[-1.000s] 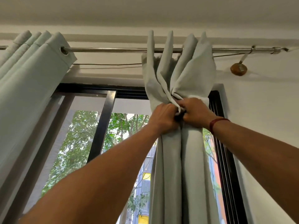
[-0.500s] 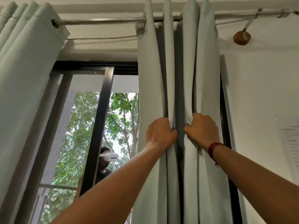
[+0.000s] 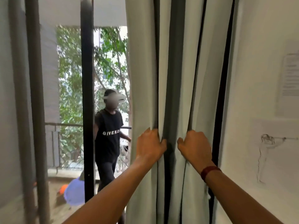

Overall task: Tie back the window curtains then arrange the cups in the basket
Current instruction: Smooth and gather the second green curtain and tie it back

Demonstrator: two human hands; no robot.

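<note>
A pale grey-green curtain (image 3: pixel 142 70) hangs in long vertical folds at the right side of the window. My left hand (image 3: pixel 149 145) grips a fold on the curtain's left part, fingers curled into the cloth. My right hand (image 3: pixel 195 147) grips a fold a little to the right at the same height; a dark red band circles its wrist. A narrow strip of curtain shows between the two hands. No cups or basket are in view.
A black window frame post (image 3: pixel 87 94) stands left of the curtain, with glass and a second curtain edge (image 3: pixel 9 110) at far left. A person in a black shirt (image 3: pixel 110 135) appears in the glass. White wall with a paper sheet (image 3: pixel 290 75) lies right.
Both hands have slid down the curtain from the bunched top near the rod to mid-height, and the view has dropped with them. The gathered bunch has fallen into straight folds.
</note>
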